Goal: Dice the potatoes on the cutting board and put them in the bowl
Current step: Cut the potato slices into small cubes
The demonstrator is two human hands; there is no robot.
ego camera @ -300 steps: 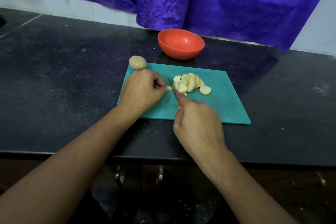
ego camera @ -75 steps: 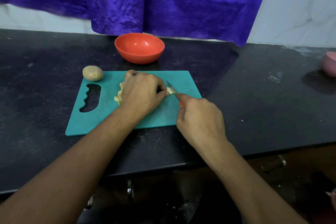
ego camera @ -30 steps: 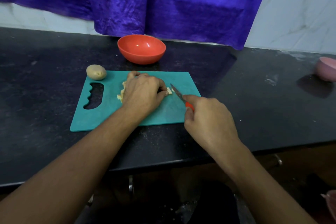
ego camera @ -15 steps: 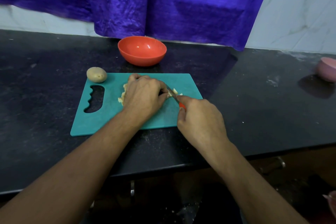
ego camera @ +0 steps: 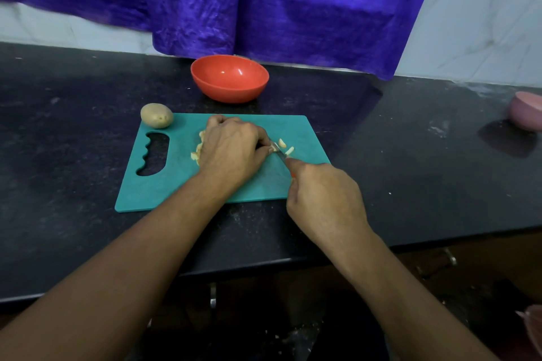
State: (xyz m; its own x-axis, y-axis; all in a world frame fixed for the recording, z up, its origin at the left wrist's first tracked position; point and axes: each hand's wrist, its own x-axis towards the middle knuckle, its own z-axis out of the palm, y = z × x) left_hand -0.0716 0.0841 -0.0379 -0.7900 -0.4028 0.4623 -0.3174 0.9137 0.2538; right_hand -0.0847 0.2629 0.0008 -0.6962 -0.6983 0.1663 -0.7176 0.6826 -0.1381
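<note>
The black counter (ego camera: pixel 73 155) is filling most of your view, w/ a purple cloth (ego camera: pixel 264 3) hanging at 12 o'clock over the white tiled wall (ego camera: pixel 484 23). The teal cutting board (ego camera: pixel 176 184) is lying flat on the counter near centre, its slotted end facing 9 o'clock.

Your left hand (ego camera: pixel 231 152) is resting knuckles-up on the board's middle; its fingers are curling down together over the potato slices (ego camera: pixel 196 154) and pressing them to the board, thumb tip sitting right by the blade. Only the slices' 9 o'clock edge is showing past the hand.

Your right hand (ego camera: pixel 325 202) is coming in from 5 o'clock; its fingers are wrapping the knife (ego camera: pixel 280 152) handle, which is nearly all hidden w/ just a bit of orange peeking out; one finger is lying along the top toward the blade.

The red bowl (ego camera: pixel 229 79) is sitting on the counter just beyond the board's far edge at 12 o'clock, apart from it; no potato is showing inside. A pink bowl (ego camera: pixel 526 110) is sitting at the frame's 3 o'clock edge, partly cut off.

The whole potato (ego camera: pixel 156 115), unpeeled, is lying at the board's 10 o'clock corner, overlapping its edge. The blade tip is pointing to 11 o'clock, touching the slices beside your left thumb; a few cut pieces (ego camera: pixel 286 146) are lying just beside the blade on its 2 o'clock side.
</note>
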